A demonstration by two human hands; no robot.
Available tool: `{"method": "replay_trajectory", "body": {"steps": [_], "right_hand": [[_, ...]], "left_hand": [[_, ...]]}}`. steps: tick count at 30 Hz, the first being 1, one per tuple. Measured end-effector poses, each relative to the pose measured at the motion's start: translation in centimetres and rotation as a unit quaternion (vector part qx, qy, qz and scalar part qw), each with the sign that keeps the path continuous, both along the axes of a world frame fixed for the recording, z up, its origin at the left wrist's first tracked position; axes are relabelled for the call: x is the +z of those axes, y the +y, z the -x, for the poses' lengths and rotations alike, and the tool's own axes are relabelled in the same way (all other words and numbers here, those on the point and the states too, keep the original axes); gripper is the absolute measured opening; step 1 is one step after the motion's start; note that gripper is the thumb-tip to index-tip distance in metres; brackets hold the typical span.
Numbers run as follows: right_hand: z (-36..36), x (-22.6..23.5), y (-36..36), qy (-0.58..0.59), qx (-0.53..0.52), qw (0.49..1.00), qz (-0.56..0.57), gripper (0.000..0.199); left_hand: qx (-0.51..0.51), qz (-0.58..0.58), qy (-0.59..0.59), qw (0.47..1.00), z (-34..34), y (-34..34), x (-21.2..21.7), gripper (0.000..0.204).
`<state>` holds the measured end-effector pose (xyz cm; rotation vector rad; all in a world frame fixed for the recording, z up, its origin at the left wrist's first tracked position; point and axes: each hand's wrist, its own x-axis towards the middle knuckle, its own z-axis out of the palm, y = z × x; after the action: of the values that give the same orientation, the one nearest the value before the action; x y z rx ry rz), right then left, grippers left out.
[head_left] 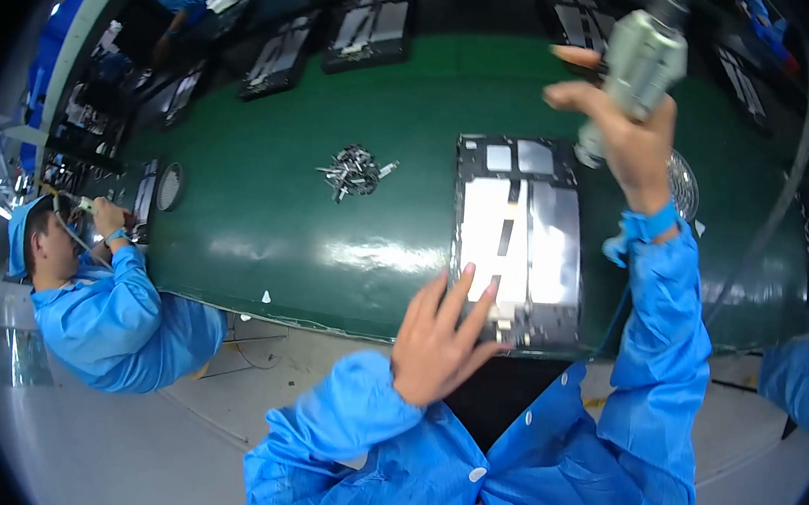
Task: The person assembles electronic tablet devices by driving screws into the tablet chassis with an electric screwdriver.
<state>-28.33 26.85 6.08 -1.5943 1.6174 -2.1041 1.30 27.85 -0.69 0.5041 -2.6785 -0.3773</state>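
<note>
An opened tablet [567, 238], with silvery battery panels in a black frame, lies on the green tabletop in front of me. My left hand [438, 342] rests on its near left corner, palm down and fingers spread. Above the tablet's far right corner, my right hand [631, 142] grips a pale electric screwdriver [644, 62]. The tool points downward, with its cord rising out of view at the top. A blue band circles my right wrist. Motion blurs the tool somewhat, and its tip is hard to make out.
A heap of small dark and silvery parts [352, 171] sits left of the tablet on the green table [264, 211]. A round metal dish [684, 186] is partly behind my right wrist. More opened tablets [371, 30] line the far side. A co-worker [103, 293] works at the left.
</note>
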Motion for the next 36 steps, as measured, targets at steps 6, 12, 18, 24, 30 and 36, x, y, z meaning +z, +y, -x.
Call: {"method": "replay_trajectory", "body": {"steps": [6, 12, 18, 24, 30, 36], "right_hand": [[6.4, -0.5, 6.5, -0.166, -0.154, 0.973, -0.042, 0.032], [8.7, -1.6, 9.2, -0.196, -0.15, 0.969, -0.024, 0.032], [11.2, -2.8, 10.5, -0.184, -0.17, 0.968, -0.022, 0.033], [11.1, -3.3, 10.4, -0.171, -0.14, 0.974, -0.046, 0.029], [9.6, -3.2, 11.0, -0.196, -0.183, 0.961, -0.061, 0.022], [8.6, -1.2, 8.1, -0.193, -0.082, 0.978, -0.012, 0.015]], "left_hand": [[-0.021, 0.103, 0.024, 0.994, 9.9, -15.1, -1.1, 0.06], [0.013, 0.109, 0.003, 0.994, 19.4, -29.6, -2.4, 0.059], [0.04, 0.221, 0.09, 0.97, 23.3, -34.1, -1.5, 0.058], [0.512, -0.082, -0.03, 0.855, 16.3, -47.9, -1.4, 0.105], [0.381, -0.287, -0.25, 0.842, 17.6, -47.0, 1.2, 0.119], [0.344, 0.086, -0.184, 0.917, 3.9, -63.8, 5.8, 0.069]]}}
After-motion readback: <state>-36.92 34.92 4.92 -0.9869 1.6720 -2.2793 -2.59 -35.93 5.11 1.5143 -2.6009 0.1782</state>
